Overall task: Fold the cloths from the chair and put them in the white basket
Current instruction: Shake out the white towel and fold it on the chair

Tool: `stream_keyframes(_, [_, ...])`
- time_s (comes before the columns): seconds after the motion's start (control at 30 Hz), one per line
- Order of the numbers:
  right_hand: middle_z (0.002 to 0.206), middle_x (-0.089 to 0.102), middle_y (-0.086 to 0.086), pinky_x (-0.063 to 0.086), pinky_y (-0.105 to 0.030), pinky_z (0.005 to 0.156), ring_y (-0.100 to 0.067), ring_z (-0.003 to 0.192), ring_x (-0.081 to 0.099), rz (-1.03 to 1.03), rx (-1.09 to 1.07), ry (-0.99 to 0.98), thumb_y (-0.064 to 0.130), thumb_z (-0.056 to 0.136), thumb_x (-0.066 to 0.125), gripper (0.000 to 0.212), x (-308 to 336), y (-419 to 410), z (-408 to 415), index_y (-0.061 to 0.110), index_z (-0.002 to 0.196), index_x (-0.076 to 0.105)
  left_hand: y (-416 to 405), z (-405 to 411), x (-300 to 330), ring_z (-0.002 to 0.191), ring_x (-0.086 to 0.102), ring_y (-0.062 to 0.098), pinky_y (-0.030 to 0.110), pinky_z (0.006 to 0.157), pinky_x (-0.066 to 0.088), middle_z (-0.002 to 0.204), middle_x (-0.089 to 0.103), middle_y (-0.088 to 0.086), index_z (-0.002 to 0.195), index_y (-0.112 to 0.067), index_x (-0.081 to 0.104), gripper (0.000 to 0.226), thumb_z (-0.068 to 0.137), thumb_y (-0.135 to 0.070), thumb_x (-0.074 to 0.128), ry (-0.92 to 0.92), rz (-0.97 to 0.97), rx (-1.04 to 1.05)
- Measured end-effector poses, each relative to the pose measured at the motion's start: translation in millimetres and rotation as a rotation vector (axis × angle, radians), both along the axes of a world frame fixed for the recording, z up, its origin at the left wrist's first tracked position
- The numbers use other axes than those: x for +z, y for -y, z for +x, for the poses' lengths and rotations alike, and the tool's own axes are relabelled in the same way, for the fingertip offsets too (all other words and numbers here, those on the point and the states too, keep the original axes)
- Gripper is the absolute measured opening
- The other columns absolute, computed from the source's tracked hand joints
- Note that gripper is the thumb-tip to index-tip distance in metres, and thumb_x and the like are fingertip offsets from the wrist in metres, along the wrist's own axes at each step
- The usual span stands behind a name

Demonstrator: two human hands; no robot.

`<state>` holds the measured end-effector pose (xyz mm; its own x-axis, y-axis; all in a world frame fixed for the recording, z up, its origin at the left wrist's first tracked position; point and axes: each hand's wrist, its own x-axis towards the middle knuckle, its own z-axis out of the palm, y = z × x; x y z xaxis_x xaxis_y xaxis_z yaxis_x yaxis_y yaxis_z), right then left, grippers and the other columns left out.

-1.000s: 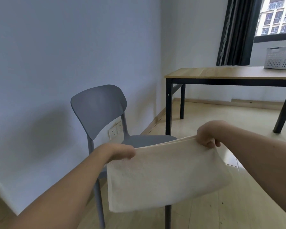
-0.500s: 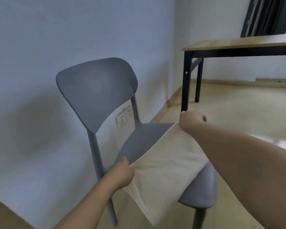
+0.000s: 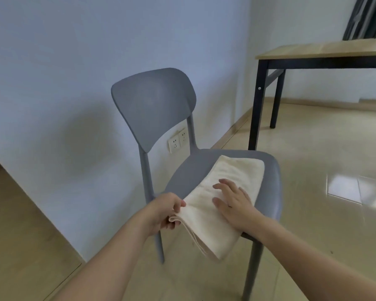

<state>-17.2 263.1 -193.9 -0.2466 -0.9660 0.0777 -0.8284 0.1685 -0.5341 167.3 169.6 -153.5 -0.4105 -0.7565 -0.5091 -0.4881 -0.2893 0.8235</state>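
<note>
A cream cloth (image 3: 234, 174), folded into a long strip, lies across the seat of the grey chair (image 3: 154, 105), with its near end hanging past the seat's front edge. My left hand (image 3: 166, 210) pinches the near left corner of the cloth between thumb and fingers. Flat on the middle of the cloth rests my right hand (image 3: 233, 199), fingers spread and straight. The white basket is out of view.
A wooden table (image 3: 326, 52) with black legs stands to the right beyond the chair. Dark curtains (image 3: 367, 18) hang at the top right. Wall sockets (image 3: 177, 141) sit behind the chair. Glossy floor spreads to the right of the chair.
The cloth went from being held up in the air to lying on the chair seat. My right hand let go of its corner and now lies flat on it.
</note>
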Motion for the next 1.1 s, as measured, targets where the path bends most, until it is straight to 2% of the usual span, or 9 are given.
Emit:
stream_keyframes(0.1, [0.141, 0.037, 0.008, 0.028, -0.025, 0.109, -0.017, 0.131, 0.038, -0.164, -0.074, 0.096, 0.001, 0.090, 0.041, 0.044, 5.9, -48.7, 4.0, 0.021, 0.129, 0.045, -20.9, 6.9, 14.1, 0.046, 0.044, 0.019, 0.025, 0.047, 0.028, 0.065, 0.044, 0.010, 0.107, 0.001, 0.051, 0.041, 0.073, 0.010, 0.028, -0.133, 0.035, 0.023])
stream_keyframes(0.17, [0.145, 0.033, 0.010, 0.025, -0.026, 0.112, -0.018, 0.135, 0.031, -0.087, -0.075, 0.065, -0.003, 0.082, 0.044, 0.062, 2.4, -82.1, 7.3, 0.025, 0.137, 0.037, -32.2, 8.9, 19.3, 0.053, 0.051, 0.022, 0.029, 0.050, 0.040, 0.072, 0.051, 0.014, 0.114, 0.005, 0.050, 0.055, 0.071, 0.021, 0.020, -0.254, 0.037, 0.048])
stream_keyframes(0.3, [0.157, 0.001, 0.010, -0.005, -0.031, 0.117, -0.016, 0.146, -0.002, 0.077, -0.021, -0.194, 0.028, 0.083, 0.061, 0.090, -11.3, -121.5, 17.0, 0.031, 0.149, 0.001, -54.4, 9.4, 28.8, 0.079, 0.066, 0.029, 0.035, 0.068, 0.060, 0.088, 0.066, 0.021, 0.109, 0.006, 0.055, 0.046, 0.078, 0.031, 0.030, -0.493, 0.092, 0.055])
stream_keyframes(0.43, [0.154, 0.010, 0.012, 0.003, -0.030, 0.117, -0.014, 0.145, 0.006, -0.113, -0.200, -0.111, 0.052, 0.079, 0.065, 0.090, -13.4, -122.2, 35.0, 0.032, 0.148, 0.010, -72.1, 5.0, 34.8, 0.071, 0.070, 0.025, 0.034, 0.067, 0.061, 0.081, 0.070, 0.018, 0.098, 0.005, 0.060, 0.024, 0.088, 0.020, 0.045, -0.567, 0.039, 0.055])
stream_keyframes(0.53, [0.135, 0.039, 0.019, 0.027, -0.027, 0.108, -0.009, 0.131, 0.032, -0.305, -0.277, 0.019, 0.047, 0.079, 0.061, 0.056, -8.7, -116.0, 46.5, 0.035, 0.131, 0.040, -77.2, 2.7, 35.5, 0.063, 0.068, 0.023, 0.032, 0.061, 0.061, 0.075, 0.070, 0.015, 0.093, 0.000, 0.060, 0.009, 0.093, 0.006, 0.053, -0.488, -0.069, 0.071])
stream_keyframes(0.6, [0.107, 0.057, 0.022, 0.042, -0.025, 0.086, -0.005, 0.104, 0.052, -0.373, -0.241, 0.098, 0.050, 0.083, 0.052, 0.030, -3.7, -114.7, 48.6, 0.033, 0.107, 0.057, -70.9, 5.2, 29.5, 0.059, 0.061, 0.021, 0.033, 0.060, 0.057, 0.073, 0.064, 0.013, 0.088, -0.006, 0.059, 0.009, 0.096, -0.007, 0.055, -0.348, -0.206, 0.044])
stream_keyframes(0.77, [0.072, 0.059, 0.002, 0.041, -0.029, 0.060, -0.010, 0.063, 0.051, -0.331, -0.236, 0.414, 0.046, 0.097, 0.036, 0.035, 14.6, -113.4, 45.2, 0.018, 0.082, 0.049, -48.0, 4.2, 14.7, 0.084, 0.055, 0.018, 0.025, 0.066, 0.040, 0.094, 0.055, 0.002, 0.092, -0.013, 0.063, 0.031, 0.095, -0.042, 0.051, 0.136, -0.699, -0.094])
stream_keyframes(0.93, [0.082, 0.059, 0.012, 0.043, -0.025, 0.064, -0.006, 0.076, 0.055, -0.316, -0.312, 0.477, 0.039, 0.100, 0.036, 0.026, 34.5, -67.2, 13.1, 0.019, 0.093, 0.051, -35.2, -31.2, 12.4, 0.069, 0.042, 0.013, 0.027, 0.059, 0.032, 0.076, 0.048, -0.002, 0.079, -0.013, 0.049, 0.030, 0.099, -0.035, 0.043, -0.087, -0.689, 0.022])
stream_keyframes(1.1, [0.087, 0.060, 0.005, 0.042, -0.024, 0.064, -0.012, 0.079, 0.055, -0.293, -0.356, 0.414, 0.038, 0.100, 0.036, 0.030, 52.2, -0.8, -36.6, 0.015, 0.093, 0.055, 13.4, -76.1, 9.4, 0.069, 0.045, 0.009, 0.027, 0.057, 0.032, 0.077, 0.050, -0.005, 0.085, -0.017, 0.047, 0.027, 0.100, -0.038, 0.039, -0.077, -0.704, 0.093])
